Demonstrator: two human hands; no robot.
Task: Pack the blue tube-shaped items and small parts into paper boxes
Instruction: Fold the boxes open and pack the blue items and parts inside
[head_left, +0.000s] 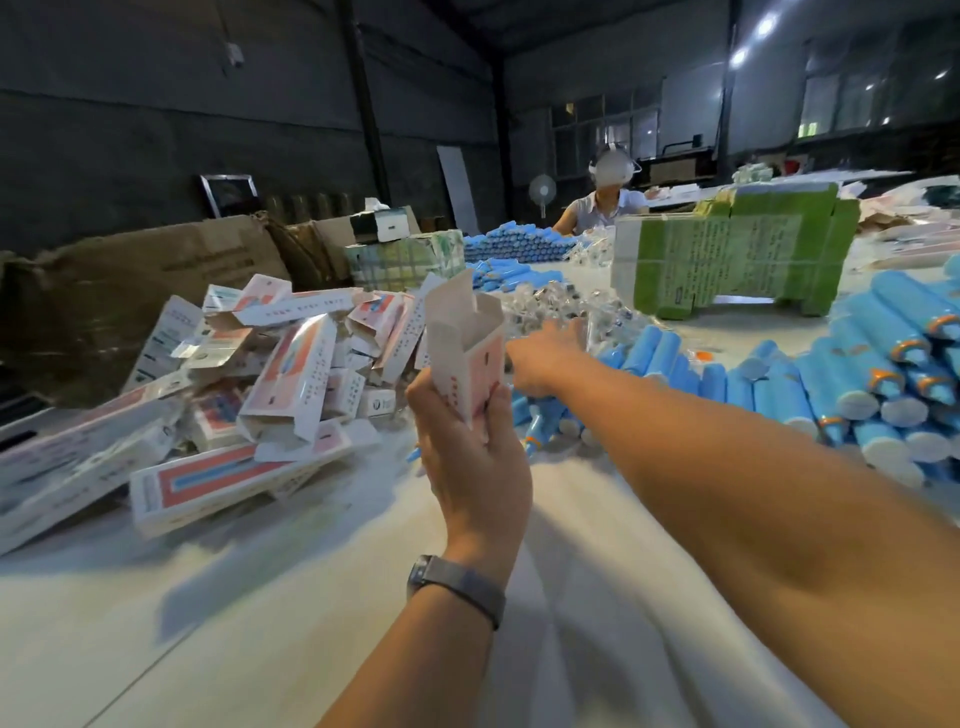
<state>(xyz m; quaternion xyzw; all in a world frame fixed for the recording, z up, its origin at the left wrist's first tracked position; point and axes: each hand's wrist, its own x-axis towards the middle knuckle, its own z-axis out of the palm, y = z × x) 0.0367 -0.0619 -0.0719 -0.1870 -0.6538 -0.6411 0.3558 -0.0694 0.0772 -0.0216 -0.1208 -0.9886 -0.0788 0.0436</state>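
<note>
My left hand (470, 452) grips an upright pink and white paper box (467, 358) by its lower end, top flap standing open. My right hand (545, 356) stretches far forward, fingers reaching out at the near edge of a pile of small clear-wrapped parts (550, 306); the fingertips blur and I cannot tell whether they hold anything. Blue tubes (852, 384) with white ends and orange collars lie stacked to the right. More blue tubes (654, 358) lie under my right forearm.
A heap of pink and white paper boxes (260, 384) fills the left of the white table (260, 597). A green printed block of cartons (737, 254) stands at the back right, brown cardboard (156, 270) at the far left. Another person (602, 202) sits across the table.
</note>
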